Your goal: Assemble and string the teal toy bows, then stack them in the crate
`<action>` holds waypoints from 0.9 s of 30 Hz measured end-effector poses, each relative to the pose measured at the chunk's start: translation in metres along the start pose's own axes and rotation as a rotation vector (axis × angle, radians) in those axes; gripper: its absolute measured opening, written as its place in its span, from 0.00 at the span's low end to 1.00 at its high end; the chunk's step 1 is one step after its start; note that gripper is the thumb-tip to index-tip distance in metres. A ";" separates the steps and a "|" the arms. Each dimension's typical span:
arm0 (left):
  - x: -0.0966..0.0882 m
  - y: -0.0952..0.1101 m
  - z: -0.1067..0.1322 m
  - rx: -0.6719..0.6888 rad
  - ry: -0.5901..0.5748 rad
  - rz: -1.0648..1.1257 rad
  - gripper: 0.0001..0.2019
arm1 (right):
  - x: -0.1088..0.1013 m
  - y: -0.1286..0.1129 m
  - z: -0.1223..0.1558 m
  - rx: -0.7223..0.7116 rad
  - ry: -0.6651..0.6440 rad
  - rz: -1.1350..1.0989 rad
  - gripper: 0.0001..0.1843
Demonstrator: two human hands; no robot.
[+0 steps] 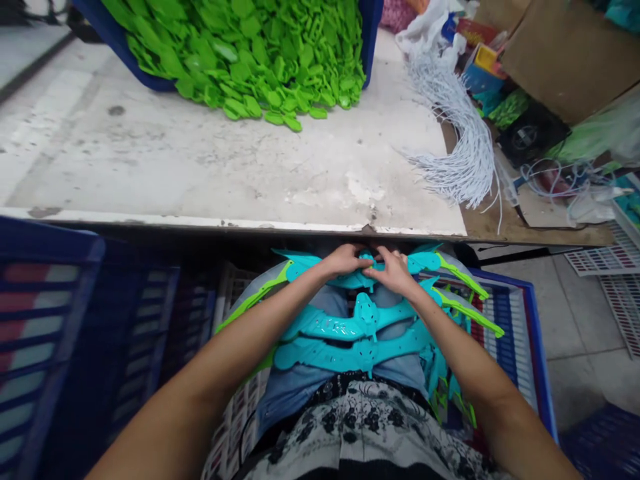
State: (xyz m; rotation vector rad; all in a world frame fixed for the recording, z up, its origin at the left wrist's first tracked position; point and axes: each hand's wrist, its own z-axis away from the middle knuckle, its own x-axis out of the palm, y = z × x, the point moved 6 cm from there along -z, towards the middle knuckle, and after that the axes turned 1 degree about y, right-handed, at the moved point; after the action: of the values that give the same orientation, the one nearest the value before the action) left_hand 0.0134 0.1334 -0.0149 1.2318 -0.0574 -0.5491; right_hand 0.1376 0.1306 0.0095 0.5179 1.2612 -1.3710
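Fingers on teal piece, arms extended

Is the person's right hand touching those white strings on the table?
Apart. The head view shows white tabletop and its front edge between the right hand, down at a turquoise piece, and the white strings.

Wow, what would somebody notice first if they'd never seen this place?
Probably the big heap of bright green pieces spilling from a blue bin onto the white table. Next, the turquoise parts lying across the person's lap, with the left hand and right hand on the farthest one. Then the bundle of pale strings, toward the table's right end.
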 end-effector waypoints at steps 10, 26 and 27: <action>-0.003 0.010 0.011 -0.032 0.075 -0.353 0.22 | -0.076 -0.095 -0.045 -0.299 0.139 0.292 0.14; 0.021 0.024 0.037 0.178 0.104 -0.994 0.21 | -0.101 -0.169 -0.203 -0.442 0.508 -0.153 0.11; 0.016 0.027 0.036 0.170 0.080 -0.957 0.20 | -0.106 -0.155 -0.181 -0.471 0.521 -0.221 0.12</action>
State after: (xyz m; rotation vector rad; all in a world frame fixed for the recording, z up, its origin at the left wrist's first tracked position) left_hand 0.0250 0.1015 0.0178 1.4088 0.5926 -1.3362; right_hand -0.0378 0.3003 0.1008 0.4220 2.0512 -1.0878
